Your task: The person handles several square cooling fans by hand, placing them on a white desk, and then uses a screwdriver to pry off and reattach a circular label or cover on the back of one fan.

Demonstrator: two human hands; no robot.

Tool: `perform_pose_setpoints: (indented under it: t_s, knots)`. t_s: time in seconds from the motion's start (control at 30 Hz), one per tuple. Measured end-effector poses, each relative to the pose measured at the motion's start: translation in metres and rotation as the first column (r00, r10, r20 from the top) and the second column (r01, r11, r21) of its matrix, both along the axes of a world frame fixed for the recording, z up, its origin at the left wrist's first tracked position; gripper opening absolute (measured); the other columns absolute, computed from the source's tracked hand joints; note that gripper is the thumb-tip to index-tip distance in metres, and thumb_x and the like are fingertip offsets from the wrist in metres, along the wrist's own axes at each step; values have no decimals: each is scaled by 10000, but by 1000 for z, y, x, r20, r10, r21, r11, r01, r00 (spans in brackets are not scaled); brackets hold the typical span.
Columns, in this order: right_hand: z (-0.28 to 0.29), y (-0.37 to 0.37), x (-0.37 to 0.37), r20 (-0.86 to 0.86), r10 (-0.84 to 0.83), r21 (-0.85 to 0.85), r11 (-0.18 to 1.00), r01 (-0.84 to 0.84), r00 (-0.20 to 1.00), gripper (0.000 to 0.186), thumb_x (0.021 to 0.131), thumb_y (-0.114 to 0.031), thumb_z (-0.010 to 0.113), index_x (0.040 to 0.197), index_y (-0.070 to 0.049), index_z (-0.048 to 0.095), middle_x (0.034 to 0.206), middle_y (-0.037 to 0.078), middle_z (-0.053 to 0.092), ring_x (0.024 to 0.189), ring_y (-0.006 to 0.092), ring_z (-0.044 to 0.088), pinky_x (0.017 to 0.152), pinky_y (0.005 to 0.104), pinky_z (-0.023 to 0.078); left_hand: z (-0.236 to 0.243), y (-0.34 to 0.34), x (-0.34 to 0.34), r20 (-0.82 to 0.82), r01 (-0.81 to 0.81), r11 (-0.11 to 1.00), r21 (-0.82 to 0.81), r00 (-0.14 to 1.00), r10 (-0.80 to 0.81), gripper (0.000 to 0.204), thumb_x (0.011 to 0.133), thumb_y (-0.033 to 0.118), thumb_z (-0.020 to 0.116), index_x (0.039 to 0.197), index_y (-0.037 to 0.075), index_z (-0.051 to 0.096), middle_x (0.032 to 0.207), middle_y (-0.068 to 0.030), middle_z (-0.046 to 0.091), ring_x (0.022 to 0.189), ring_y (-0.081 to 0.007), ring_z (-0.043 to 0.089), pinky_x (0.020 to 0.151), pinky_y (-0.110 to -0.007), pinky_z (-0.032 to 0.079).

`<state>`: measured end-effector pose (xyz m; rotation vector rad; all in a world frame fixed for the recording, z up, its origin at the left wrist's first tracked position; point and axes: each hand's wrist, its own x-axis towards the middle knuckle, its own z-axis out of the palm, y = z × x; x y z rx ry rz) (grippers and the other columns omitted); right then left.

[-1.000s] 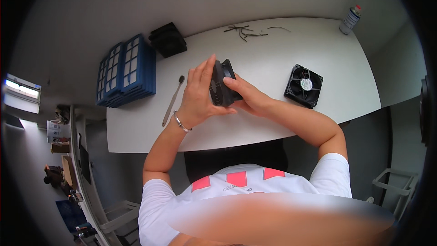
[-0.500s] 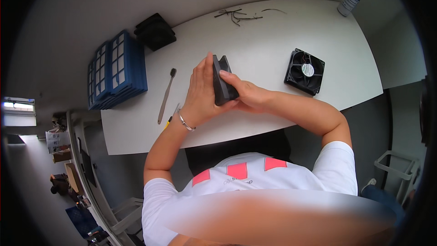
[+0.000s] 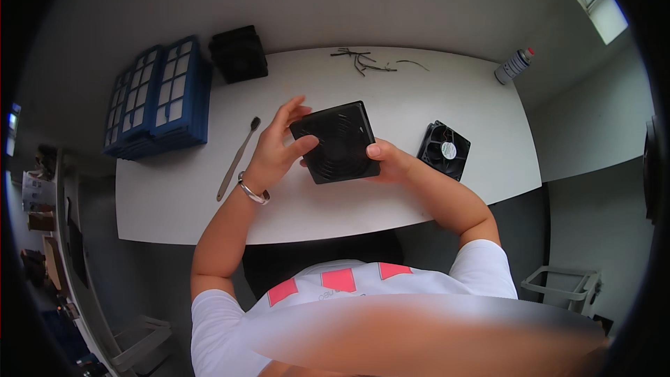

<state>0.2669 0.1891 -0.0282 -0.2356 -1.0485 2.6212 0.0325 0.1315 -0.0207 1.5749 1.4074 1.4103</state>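
Observation:
A black square fan grille (image 3: 338, 143) with curved slots in its face is held over the middle of the table, its slotted side toward me. My right hand (image 3: 389, 159) grips its right edge, thumb on the rim and the other fingers hidden underneath. At the left edge, my left hand (image 3: 276, 143) has its thumb laid across the face and a fingertip showing below, while its upper fingers stretch past the far left corner. To the right of my right hand lies a black square cooling fan (image 3: 445, 152) with a pale round hub label.
Blue framed filter panels (image 3: 157, 94) are stacked at the table's left. Behind them stand black square parts (image 3: 239, 54). A long-handled brush (image 3: 239, 160) lies near my left forearm. Cut dark cable ties (image 3: 361, 63) lie at the back, and a spray can (image 3: 514, 66) stands back right.
The grille has turned from edge-on to face me. My left hand has gone from flat against its side to thumb over its face. The whole view has shifted.

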Motion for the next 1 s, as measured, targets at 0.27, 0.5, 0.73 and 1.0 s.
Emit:
perform_pose_setpoints:
  t_s: [0.27, 0.5, 0.73, 1.0]
  knots:
    - [1, 14, -16, 6, -603, 827, 452, 335, 798, 466, 879, -232, 781, 1242, -35, 566, 1085, 67, 631, 984, 168, 605, 863, 290, 493, 9, -1, 8, -150, 92, 996, 5, 985, -91, 459, 778, 307, 858, 1072, 60, 607, 961, -132, 717, 949, -252, 717, 769, -323, 547]
    - [-8, 25, -8, 9, -602, 914, 328, 237, 798, 538, 824, -275, 821, 1219, -10, 571, 1087, 83, 633, 975, 164, 614, 859, 295, 503, 21, 2, -2, -238, 123, 991, 46, 965, -108, 492, 758, 289, 862, 1117, 51, 625, 982, -137, 715, 955, -302, 706, 832, -360, 540]
    - [-9, 13, -13, -84, -566, 859, 377, 347, 820, 473, 834, -216, 820, 1178, 7, 585, 1028, 80, 636, 944, 157, 630, 827, 294, 520, 30, -3, -19, -376, 266, 963, -38, 889, -261, 480, 775, 334, 838, 1120, 45, 671, 995, -142, 731, 894, -303, 717, 815, -356, 549]
    - [-5, 12, -8, 25, -564, 844, 454, 285, 825, 422, 850, -226, 803, 1130, -5, 578, 1013, 50, 621, 917, 114, 589, 782, 260, 485, 34, -1, -20, -413, 308, 948, -85, 855, -314, 436, 810, 311, 810, 1117, 37, 667, 887, -151, 738, 810, -299, 733, 737, -328, 566]
